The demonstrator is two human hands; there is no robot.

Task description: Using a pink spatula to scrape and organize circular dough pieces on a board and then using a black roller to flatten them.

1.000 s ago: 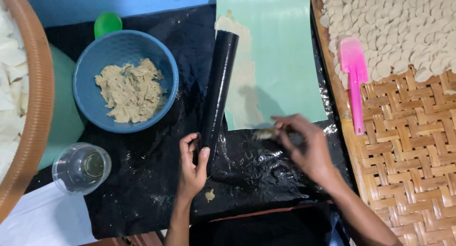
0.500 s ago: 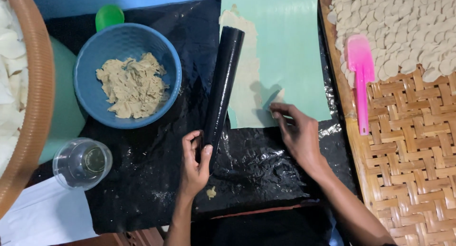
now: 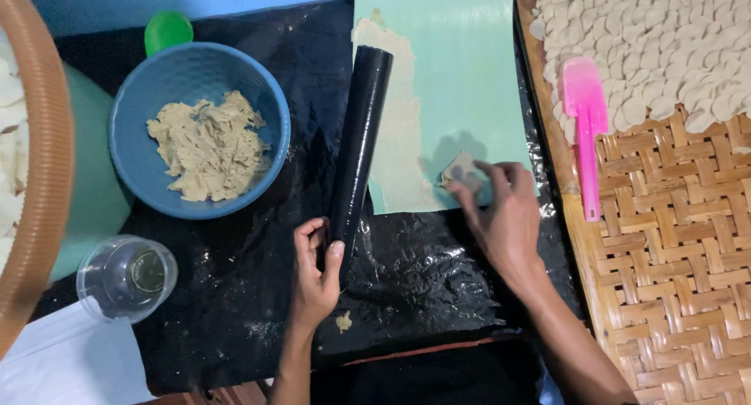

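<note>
Left hand [image 3: 314, 273] clamped on black roller [image 3: 358, 143] lower end, centre frame. Right hand [image 3: 501, 217] pinches dough scrap [image 3: 458, 170] on green sheet [image 3: 469, 84] near its bottom edge, 3 o'clock of roller. Bowl [image 3: 125, 151] at 9 o'clock; bare black plastic [image 3: 422, 280] toward 6.

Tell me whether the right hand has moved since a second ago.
Yes. The right hand went from the black plastic up onto the green sheet, holding a dough piece.

Black plastic sheet [image 3: 235, 295] carries blue bowl [image 3: 125, 151], clear cup [image 3: 125, 278], green mat [image 3: 469, 76].
</note>
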